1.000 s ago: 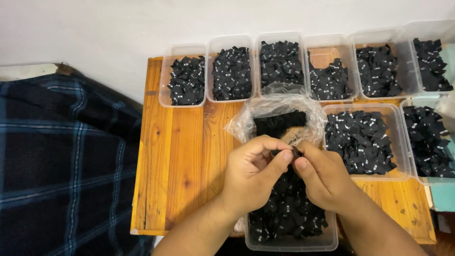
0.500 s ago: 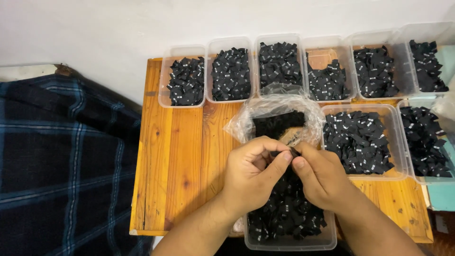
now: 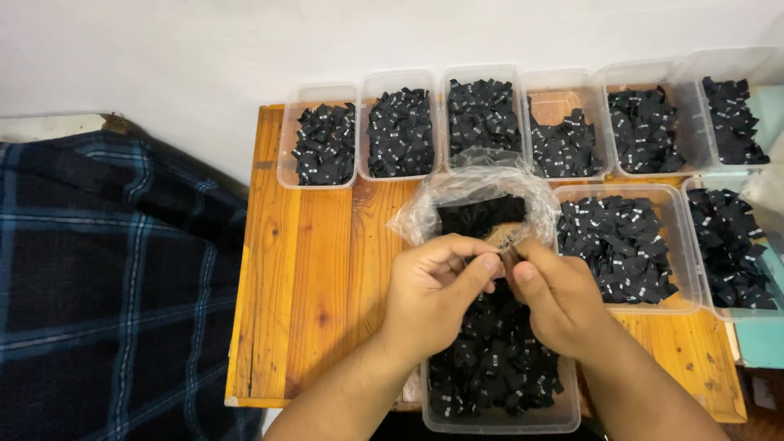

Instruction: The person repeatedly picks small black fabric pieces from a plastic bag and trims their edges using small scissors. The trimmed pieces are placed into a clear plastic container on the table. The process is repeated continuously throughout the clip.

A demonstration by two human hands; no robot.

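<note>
Between the two hands, over the near tub (image 3: pixel 498 412), a small brownish strip (image 3: pixel 505 239) is pinched. Left hand (image 3: pixel 433 294) curls its fingers inward, thumb laid flat along the strip from the left; right hand (image 3: pixel 555 298) meets it with thumb and forefinger closed on the same piece, so both hands are narrow and holding it. Both wrists angle up from the bottom edge, knuckles raised. Below them the near tub, clear soft-cornered plastic, is full of small black fabric tags with pale marks. Just beyond the fingertips sits a crinkled clear bag (image 3: pixel 474 192) holding a black stack. Further out, more clear tubs (image 3: pixel 400 135) of the same tags line the orange slatted wooden table (image 3: pixel 310 278). Dark blue checked cloth (image 3: pixel 106 286) lies to the left.
</note>
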